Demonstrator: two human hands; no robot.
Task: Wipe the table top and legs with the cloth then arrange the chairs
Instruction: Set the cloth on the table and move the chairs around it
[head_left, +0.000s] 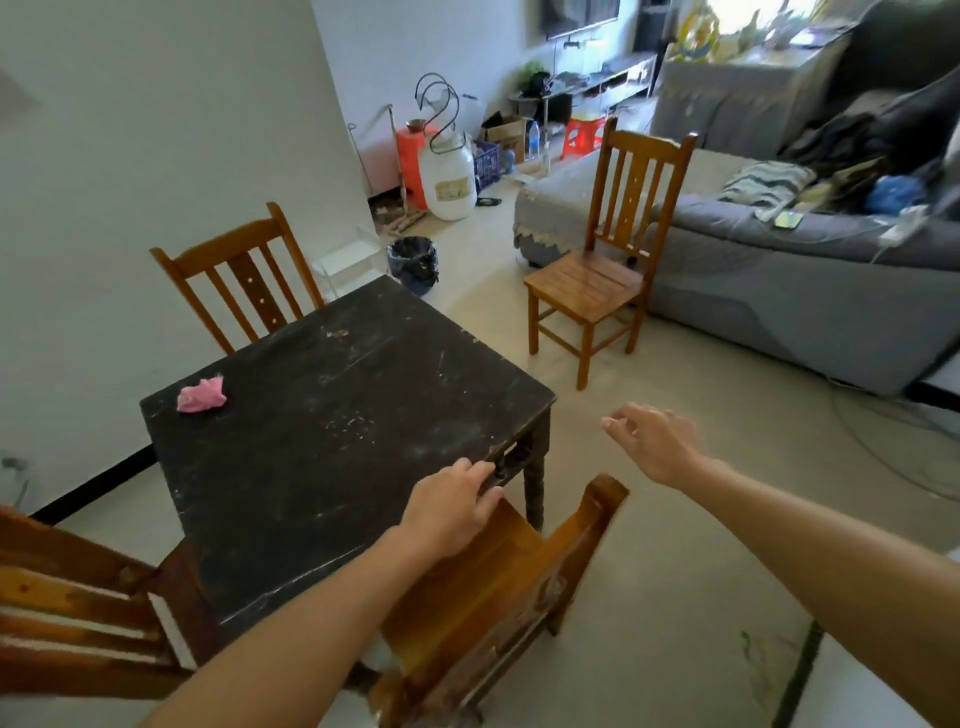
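Left grip (451, 512) rests released on desk (337, 415) near corner; right grip (655, 441) loose, empty, just past that corner. Cloth (201, 396) sits at desk's far-left corner. Risk: near chair (493, 566) shoved in askew, jams vs desk leg (534, 483).

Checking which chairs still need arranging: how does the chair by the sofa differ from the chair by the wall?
The chair by the sofa stands apart from the table; the chair by the wall stands at its far edge. The chair by the sofa shows seat and legs; the chair by the wall shows only its backrest. Both are brown wood with slatted backs.
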